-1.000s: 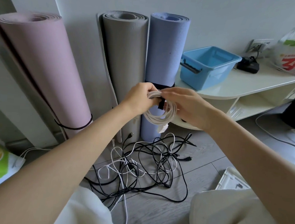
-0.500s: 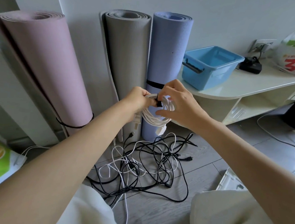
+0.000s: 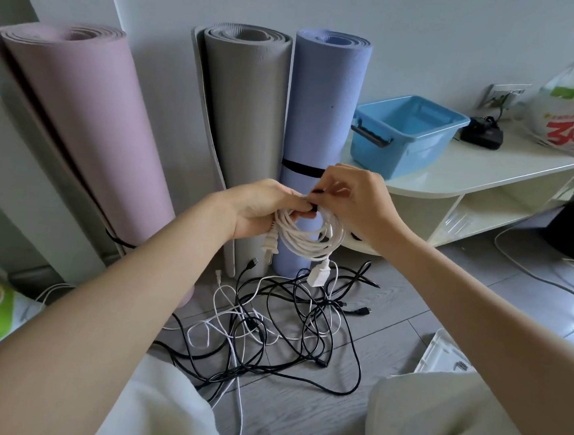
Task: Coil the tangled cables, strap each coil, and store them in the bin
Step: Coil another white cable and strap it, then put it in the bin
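Over floor tangle (image 3: 280,323), left hand (image 3: 259,208) grips coil (image 3: 306,236); right hand (image 3: 355,205) pinches strap (image 3: 313,206).

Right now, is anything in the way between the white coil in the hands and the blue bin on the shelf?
Nothing visible blocks it. The white coil, held by the left hand and right hand, sits below and left of the blue bin. The bin is open on top, nothing visible inside, and the space between looks free.
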A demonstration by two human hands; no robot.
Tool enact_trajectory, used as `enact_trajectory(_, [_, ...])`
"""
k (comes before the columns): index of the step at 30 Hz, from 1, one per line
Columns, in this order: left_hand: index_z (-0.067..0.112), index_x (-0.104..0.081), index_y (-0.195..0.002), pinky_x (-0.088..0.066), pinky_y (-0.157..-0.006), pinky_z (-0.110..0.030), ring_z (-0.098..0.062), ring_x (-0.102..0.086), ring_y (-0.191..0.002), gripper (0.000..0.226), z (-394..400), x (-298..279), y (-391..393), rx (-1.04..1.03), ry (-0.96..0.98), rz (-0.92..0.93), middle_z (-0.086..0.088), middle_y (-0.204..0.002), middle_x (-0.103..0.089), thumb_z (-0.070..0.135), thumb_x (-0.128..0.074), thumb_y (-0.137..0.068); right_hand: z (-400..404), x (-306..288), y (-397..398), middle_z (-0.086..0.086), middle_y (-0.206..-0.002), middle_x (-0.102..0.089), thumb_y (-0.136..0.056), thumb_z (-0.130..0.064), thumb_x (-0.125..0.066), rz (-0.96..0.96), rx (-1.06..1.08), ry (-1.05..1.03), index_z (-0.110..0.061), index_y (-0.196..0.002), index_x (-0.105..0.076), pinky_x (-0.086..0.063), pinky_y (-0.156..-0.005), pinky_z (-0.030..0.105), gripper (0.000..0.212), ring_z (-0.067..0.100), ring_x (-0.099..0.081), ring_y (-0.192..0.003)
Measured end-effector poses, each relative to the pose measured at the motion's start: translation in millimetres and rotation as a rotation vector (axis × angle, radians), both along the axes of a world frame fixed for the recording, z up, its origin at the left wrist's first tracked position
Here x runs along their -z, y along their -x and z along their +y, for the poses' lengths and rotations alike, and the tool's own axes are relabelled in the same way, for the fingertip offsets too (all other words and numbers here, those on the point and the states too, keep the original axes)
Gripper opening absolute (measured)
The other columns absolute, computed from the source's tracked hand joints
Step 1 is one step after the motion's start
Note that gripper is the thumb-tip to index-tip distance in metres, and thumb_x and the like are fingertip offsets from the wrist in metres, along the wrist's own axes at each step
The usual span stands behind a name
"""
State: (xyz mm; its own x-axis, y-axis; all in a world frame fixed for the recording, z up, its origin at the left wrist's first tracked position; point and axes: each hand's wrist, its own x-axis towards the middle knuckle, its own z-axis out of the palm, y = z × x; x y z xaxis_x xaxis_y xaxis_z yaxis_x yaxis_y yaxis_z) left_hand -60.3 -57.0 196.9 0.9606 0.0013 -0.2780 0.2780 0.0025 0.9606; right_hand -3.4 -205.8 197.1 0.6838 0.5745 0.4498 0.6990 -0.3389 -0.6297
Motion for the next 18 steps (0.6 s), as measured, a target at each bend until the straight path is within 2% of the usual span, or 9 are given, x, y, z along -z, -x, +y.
enact_trajectory(2, [0.007, -0.064, -0.08, -0.039, -0.06, -0.014, -0.006, -0.048, -0.061, 0.008, -2, 0, 2, -0.015, -0.064, -0.028, 0.007, -0.057, -0.065, 0.006, -0.059, -0.087, 0, -2, 0, 0.004, -0.069, -0.065, -0.077, -0.011, -0.073, 0.195, 0.07, -0.062, -0.01, -0.075, -0.068, -0.048, -0.065, 0.019, 0.006, 0.007, -0.057, -0.059])
enact_trajectory(4, [0.01, -0.062, -0.08, -0.035, -0.059, -0.016, -0.005, -0.045, -0.059, 0.006, -4, 1, 3, -0.029, -0.11, -0.064, 0.01, -0.056, -0.064, 0.009, -0.062, -0.086, -2, -4, 0, 0.008, -0.067, -0.065, -0.08, -0.009, -0.07, 0.423, 0.067, -0.193, -0.008, -0.075, -0.066, -0.05, -0.065, 0.022, 0.007, 0.012, -0.058, -0.058])
enact_trajectory(8, [0.01, -0.061, -0.084, -0.037, -0.05, -0.008, 0.005, -0.049, -0.049, 0.005, -7, 1, 5, 0.002, -0.236, -0.203, 0.013, -0.055, -0.063, 0.009, -0.066, -0.083, -9, -3, -3, 0.008, -0.068, -0.065, -0.084, -0.007, -0.063, 0.944, -0.059, -0.329, -0.001, -0.08, -0.064, -0.052, -0.065, 0.021, 0.007, 0.013, -0.06, -0.059])
enact_trajectory(11, [0.011, -0.061, -0.086, -0.038, -0.052, -0.005, 0.007, -0.052, -0.051, 0.009, -10, -1, 5, -0.021, -0.222, -0.286, 0.015, -0.056, -0.062, 0.003, -0.065, -0.083, -11, 1, -5, 0.007, -0.074, -0.056, -0.075, -0.02, -0.068, 1.267, -0.15, -0.372, -0.005, -0.089, -0.063, -0.047, -0.07, 0.028, 0.021, 0.015, -0.054, -0.063])
enact_trajectory(13, [0.013, -0.061, -0.088, -0.043, -0.061, -0.008, 0.003, -0.056, -0.063, 0.009, -11, -4, 3, -0.052, -0.201, -0.331, 0.01, -0.07, -0.064, 0.005, -0.064, -0.084, -9, 0, -4, 0.002, -0.072, -0.058, -0.084, -0.025, -0.06, 1.354, -0.205, -0.435, -0.01, -0.089, -0.065, -0.048, -0.072, 0.027, 0.016, 0.012, -0.056, -0.061])
enact_trajectory(15, [0.014, -0.062, -0.089, -0.047, -0.072, -0.013, -0.004, -0.058, -0.075, 0.008, -12, -5, 0, -0.057, -0.238, -0.382, 0.002, -0.082, -0.064, 0.008, -0.065, -0.084, -5, -1, -2, -0.002, -0.061, -0.055, -0.093, -0.026, -0.05, 1.37, -0.178, -0.49, -0.013, -0.084, -0.061, -0.045, -0.06, 0.023, 0.019, 0.01, -0.051, -0.052])
enact_trajectory(16, [0.014, -0.062, -0.088, -0.047, -0.074, -0.014, -0.005, -0.058, -0.076, 0.008, -14, -6, -2, -0.053, -0.266, -0.4, 0.001, -0.083, -0.064, 0.009, -0.066, -0.083, -2, -2, -1, -0.003, -0.055, -0.051, -0.094, -0.025, -0.048, 1.367, -0.132, -0.512, -0.013, -0.079, -0.058, -0.041, -0.052, 0.021, 0.021, 0.01, -0.044, -0.047])
enact_trajectory(18, [0.016, -0.061, -0.084, -0.046, -0.068, -0.011, 0.0, -0.058, -0.068, 0.01, -18, -6, -6, -0.046, -0.317, -0.415, 0.002, -0.079, -0.063, 0.01, -0.069, -0.082, 1, -1, -3, -0.004, -0.045, -0.044, -0.094, -0.022, -0.045, 1.367, -0.026, -0.552, -0.015, -0.07, -0.049, -0.034, -0.043, 0.019, 0.025, 0.009, -0.035, -0.041])
